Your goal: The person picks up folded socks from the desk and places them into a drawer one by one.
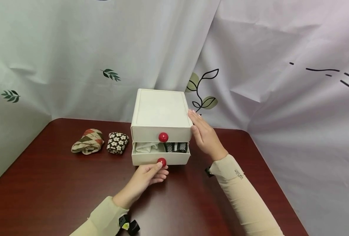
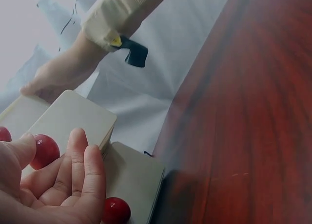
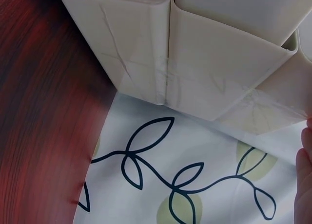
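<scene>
A white drawer unit (image 1: 162, 108) with red knobs stands on the table. Its middle drawer (image 1: 145, 159) is pulled partway out. My left hand (image 1: 143, 178) pinches that drawer's red knob (image 2: 46, 152) between thumb and fingers, the other fingers stretched under it. Inside the drawer lie a white folded cloth item (image 1: 146, 147) on the left and a black-and-white patterned one (image 1: 175, 147) on the right. My right hand (image 1: 205, 136) rests with straight fingers against the unit's upper right side; in the right wrist view only its fingers (image 3: 304, 165) show at the edge.
Left of the unit sit a rolled argyle sock (image 1: 88, 141) and a folded black floral cloth bundle (image 1: 117, 143). A lower drawer's red knob (image 2: 116, 211) shows in the left wrist view. Behind the dark red table (image 1: 59, 183) hangs a leaf-patterned white curtain (image 1: 103, 49).
</scene>
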Tool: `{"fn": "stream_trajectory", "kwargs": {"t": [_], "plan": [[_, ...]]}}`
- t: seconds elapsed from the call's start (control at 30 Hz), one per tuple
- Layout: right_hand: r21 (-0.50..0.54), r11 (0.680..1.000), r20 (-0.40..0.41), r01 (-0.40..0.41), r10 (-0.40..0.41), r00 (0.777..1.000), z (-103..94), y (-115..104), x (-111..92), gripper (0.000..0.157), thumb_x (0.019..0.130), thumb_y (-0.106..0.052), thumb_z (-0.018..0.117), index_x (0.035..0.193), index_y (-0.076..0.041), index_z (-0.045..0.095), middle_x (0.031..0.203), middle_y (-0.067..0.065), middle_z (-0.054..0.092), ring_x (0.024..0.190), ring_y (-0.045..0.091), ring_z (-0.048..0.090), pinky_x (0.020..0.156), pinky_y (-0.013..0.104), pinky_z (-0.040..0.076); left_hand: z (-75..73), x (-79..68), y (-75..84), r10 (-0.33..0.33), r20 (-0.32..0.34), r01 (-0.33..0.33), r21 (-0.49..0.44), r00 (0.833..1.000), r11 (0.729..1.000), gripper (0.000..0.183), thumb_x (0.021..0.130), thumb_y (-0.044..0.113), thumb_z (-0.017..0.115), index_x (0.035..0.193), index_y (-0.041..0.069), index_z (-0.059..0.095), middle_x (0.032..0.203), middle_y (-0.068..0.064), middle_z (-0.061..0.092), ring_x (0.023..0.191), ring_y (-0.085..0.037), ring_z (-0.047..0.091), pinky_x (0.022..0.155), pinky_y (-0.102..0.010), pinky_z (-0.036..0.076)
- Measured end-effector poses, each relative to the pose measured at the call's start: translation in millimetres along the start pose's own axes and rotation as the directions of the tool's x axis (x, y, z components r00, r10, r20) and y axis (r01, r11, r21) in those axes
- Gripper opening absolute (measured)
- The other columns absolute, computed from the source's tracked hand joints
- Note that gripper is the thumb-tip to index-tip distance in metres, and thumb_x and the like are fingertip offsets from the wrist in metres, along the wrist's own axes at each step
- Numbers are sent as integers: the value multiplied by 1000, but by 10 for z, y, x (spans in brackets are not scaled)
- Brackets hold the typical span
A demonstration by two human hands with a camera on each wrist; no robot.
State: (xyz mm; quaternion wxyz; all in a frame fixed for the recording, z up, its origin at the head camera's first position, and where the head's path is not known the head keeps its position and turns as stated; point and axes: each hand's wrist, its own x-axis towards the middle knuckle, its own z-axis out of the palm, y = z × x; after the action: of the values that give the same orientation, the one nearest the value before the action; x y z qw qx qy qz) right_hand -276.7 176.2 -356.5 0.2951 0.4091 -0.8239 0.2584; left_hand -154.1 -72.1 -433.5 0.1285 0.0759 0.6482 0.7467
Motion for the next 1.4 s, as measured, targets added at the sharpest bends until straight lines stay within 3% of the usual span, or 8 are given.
{"fn": "stream_trajectory", "kwargs": {"t": [0.3,0.83,0.9,1.23,1.4], "plan": [[2,1000,-11,9,-9,1000,-4,2,16,62,112,-41,26,150,3,45,154,18,45,143,37,43,123,36,26,-30,166,1,26,-21,-26,0,999,1000,49,110,23,48,124,-23,57,108,-27,71,88,-14,72,82,-26,60],[-21,999,-7,40,-40,999,-33,-3,20,62,112,-40,25,149,6,44,154,21,45,142,38,43,124,38,24,-14,406,-35,47,-133,-53,-44,990,998,41,109,20,50,121,-17,63,105,-24,72,85,-15,71,78,-26,61],[-31,999,-5,40,-40,999,-32,-3,22,62,112,-40,24,149,6,44,153,21,45,142,38,43,124,38,24,-22,421,-36,50,-141,-56,-40,989,998,40,108,20,51,121,-16,63,105,-23,73,87,-18,71,78,-26,61],[-49,998,31,29,-27,999,-46,-26,43,65,112,-42,22,150,6,42,155,21,43,145,35,39,124,43,23,-28,420,-51,79,-163,-80,0,983,997,40,109,21,50,120,-16,63,106,-28,71,82,-10,69,76,-24,60],[-77,997,100,14,-6,995,-89,-27,50,67,112,-43,19,151,6,40,156,20,42,147,34,36,125,44,20,-59,371,-62,56,-175,-49,42,983,998,41,108,24,52,124,-12,64,109,-27,71,86,-14,71,80,-29,61]]}}
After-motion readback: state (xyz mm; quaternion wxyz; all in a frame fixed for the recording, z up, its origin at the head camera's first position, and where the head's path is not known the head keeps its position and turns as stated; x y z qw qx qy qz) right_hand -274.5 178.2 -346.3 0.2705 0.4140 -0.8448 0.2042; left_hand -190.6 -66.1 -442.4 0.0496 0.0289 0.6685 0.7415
